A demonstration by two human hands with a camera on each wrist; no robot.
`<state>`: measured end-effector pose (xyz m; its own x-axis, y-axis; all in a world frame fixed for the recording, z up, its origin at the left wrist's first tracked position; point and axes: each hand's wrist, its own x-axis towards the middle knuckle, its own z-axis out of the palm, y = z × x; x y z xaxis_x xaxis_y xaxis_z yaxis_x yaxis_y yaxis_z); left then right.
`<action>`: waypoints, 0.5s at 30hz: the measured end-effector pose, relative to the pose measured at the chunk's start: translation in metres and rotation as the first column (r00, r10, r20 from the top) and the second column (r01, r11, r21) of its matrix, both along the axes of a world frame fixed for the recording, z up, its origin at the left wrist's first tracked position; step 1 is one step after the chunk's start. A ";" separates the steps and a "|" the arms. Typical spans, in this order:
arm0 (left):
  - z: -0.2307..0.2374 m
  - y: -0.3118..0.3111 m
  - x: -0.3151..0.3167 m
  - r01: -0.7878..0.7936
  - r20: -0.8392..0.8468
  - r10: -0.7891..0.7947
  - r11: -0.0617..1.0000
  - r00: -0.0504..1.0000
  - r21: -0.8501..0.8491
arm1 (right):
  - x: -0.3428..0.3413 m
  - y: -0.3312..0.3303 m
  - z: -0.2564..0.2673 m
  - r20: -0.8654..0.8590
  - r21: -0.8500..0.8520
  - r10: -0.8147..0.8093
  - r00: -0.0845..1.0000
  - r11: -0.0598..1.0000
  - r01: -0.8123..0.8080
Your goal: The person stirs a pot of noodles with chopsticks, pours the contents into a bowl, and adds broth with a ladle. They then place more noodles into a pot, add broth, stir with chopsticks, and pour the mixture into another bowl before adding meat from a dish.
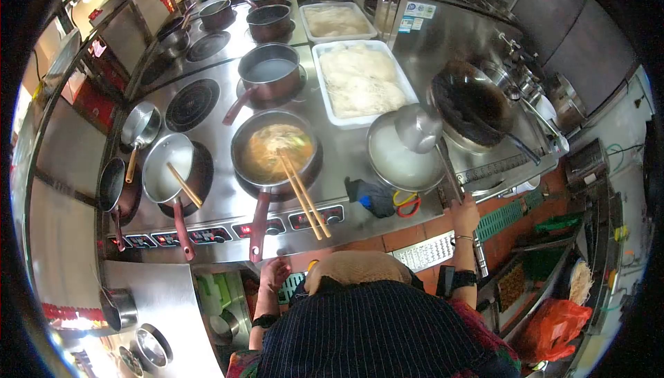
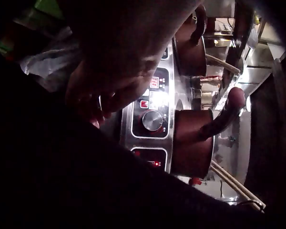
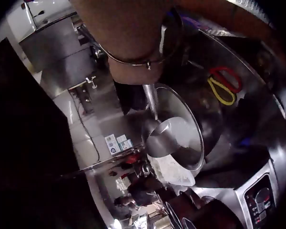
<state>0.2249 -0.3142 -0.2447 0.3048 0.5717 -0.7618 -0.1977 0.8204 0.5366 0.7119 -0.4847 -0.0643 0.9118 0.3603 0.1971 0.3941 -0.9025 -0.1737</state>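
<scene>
My right hand grips the long handle of a steel ladle. The ladle's cup is over a wide metal bowl of cloudy whitish liquid; the right wrist view shows the ladle tilted inside the bowl's rim. At the stove's front edge, my left hand hangs with loosely curled fingers and holds nothing. It is nearest the handle of a pan of orange-brown soup with pale and green food. Wooden chopsticks lean in that pan. Scissors with red and yellow handles lie beside the bowl.
Two white trays of pale noodles stand behind the bowl. A dark wok sits on the right. Other pots include a water-filled saucepan and a pan with chopsticks. Control knobs line the stove's front.
</scene>
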 end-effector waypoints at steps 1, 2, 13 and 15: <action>-0.013 0.003 -0.003 0.013 0.059 -0.013 1.000 0.998 0.000 | 0.003 -0.002 0.001 0.001 0.033 0.047 0.999 0.998 -0.047; -0.026 0.004 -0.006 0.025 0.118 -0.025 1.000 0.993 0.000 | 0.005 -0.002 0.002 0.004 0.066 0.095 0.995 0.993 -0.095; -0.017 0.008 -0.012 -0.067 0.156 0.070 0.997 0.985 -0.026 | -0.018 0.053 0.020 -0.281 0.503 0.481 0.831 0.811 -0.299; -0.010 0.007 -0.013 -0.076 0.178 0.079 0.997 0.981 -0.022 | -0.029 0.068 0.023 -0.333 0.466 0.467 0.819 0.837 -0.288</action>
